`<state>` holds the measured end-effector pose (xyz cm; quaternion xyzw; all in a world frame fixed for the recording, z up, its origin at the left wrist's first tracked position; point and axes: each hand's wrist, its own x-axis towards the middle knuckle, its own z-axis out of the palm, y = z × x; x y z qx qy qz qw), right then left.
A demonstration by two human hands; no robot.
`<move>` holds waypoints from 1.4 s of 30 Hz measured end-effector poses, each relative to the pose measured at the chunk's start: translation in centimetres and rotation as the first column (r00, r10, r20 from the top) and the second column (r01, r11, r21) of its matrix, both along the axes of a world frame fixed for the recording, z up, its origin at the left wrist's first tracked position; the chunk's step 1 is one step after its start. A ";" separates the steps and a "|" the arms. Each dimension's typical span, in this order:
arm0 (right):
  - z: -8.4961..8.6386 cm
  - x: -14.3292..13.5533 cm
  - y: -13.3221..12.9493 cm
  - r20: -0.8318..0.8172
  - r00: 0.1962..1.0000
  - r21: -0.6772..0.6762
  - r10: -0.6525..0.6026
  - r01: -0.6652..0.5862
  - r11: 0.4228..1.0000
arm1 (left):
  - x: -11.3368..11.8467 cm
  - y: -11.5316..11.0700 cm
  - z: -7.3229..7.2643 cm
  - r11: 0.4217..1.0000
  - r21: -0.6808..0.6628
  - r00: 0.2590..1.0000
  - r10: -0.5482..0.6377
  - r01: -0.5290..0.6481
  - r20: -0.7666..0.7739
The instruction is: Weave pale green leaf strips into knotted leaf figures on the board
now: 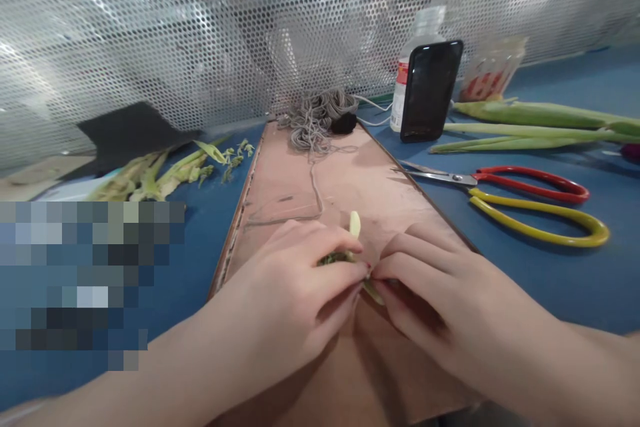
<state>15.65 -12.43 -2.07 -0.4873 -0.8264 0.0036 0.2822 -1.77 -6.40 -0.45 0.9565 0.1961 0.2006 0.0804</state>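
My left hand point(305, 280) and my right hand point(440, 287) meet over a long reddish-brown board point(345, 177). Both are closed, thumb and finger pinching close together at a small plant piece. Its pale yellow-green tip point(355, 223) sticks up above my left fingertips, and a pale strip point(373, 292) shows below the pinch. Darker green bits point(335, 257) appear between my left fingers. Most of the piece is hidden by my fingers. Thin grey cord point(315, 180) runs along the board from a tangled bundle point(320, 117) at its far end.
Scissors point(460, 179) with red and yellow handles lie on the blue table point(540, 280), tips at the board's edge. Behind are a phone point(433, 90), bottle point(400, 73), jar point(495, 70) and green stalks point(545, 113). Plant scraps point(185, 170) lie left; a perforated metal panel point(200, 27) stands behind.
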 end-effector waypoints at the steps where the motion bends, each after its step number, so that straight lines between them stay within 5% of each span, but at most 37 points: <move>1: 0.0 0.0 0.0 0.003 1.000 -0.003 -0.003 0.003 1.000 | 0.0 0.0 0.0 1.000 0.019 1.000 0.002 -0.002 -0.016; 10: -0.1 0.0 -0.1 0.002 1.000 -0.004 0.023 -0.023 1.000 | 0.0 -0.1 -0.1 0.992 0.104 0.997 -0.067 0.069 -0.023; 14: 0.8 0.0 -0.3 -0.065 0.987 -0.094 0.145 -0.151 0.984 | -0.5 0.3 0.4 0.991 -0.132 0.993 -0.043 0.028 -0.108; 19: 1.8 0.9 0.2 -0.167 0.961 -0.172 0.221 -0.249 0.953 | -0.9 1.8 1.1 0.899 -0.430 0.989 -0.129 0.086 -0.073; 27: 3.0 1.1 3.2 0.149 0.881 -0.136 0.449 -0.431 0.892 | -0.9 2.6 1.1 0.746 -0.625 0.971 -0.220 0.230 0.095; 35: 3.4 0.1 3.7 0.437 0.755 -0.156 0.488 -0.471 0.868 | -1.1 2.7 0.9 0.692 -0.666 0.958 -0.249 0.278 0.142; 42: 3.4 0.2 3.8 0.450 0.726 -0.201 0.521 -0.486 0.850 | -1.2 2.9 0.8 0.718 -0.632 0.954 -0.262 0.293 0.145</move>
